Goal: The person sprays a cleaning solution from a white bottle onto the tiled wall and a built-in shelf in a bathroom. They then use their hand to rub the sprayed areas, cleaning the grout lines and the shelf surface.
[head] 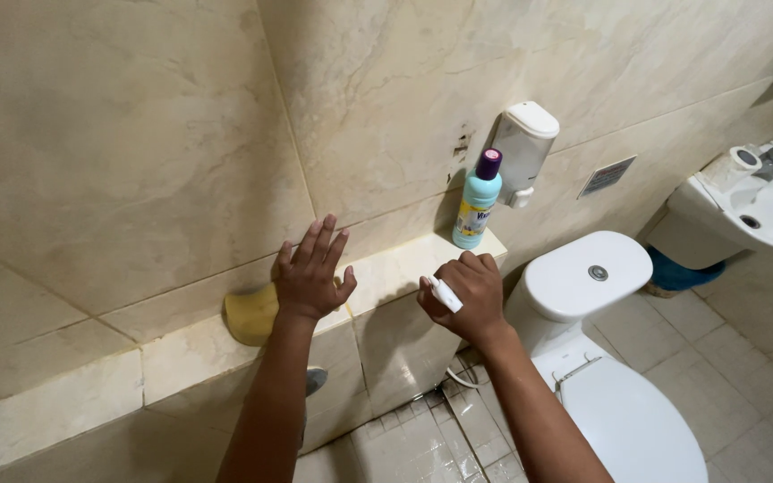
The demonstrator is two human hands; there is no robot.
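Observation:
My left hand (312, 270) lies flat, fingers spread, on a yellow sponge (250, 313) that rests on a beige marble ledge (181, 353) against the wall. My right hand (469, 295) is closed around a small white object (445, 293), perhaps a spray nozzle, held in front of the ledge's face. A turquoise bottle with a purple cap (478, 201) stands upright at the right end of the ledge, beyond my right hand.
A white dispenser (522, 152) hangs on the wall above the bottle. A white toilet (610, 358) with its lid down stands at the right. A white washbasin (762, 210) is at far right. The tiled floor (422, 443) looks wet.

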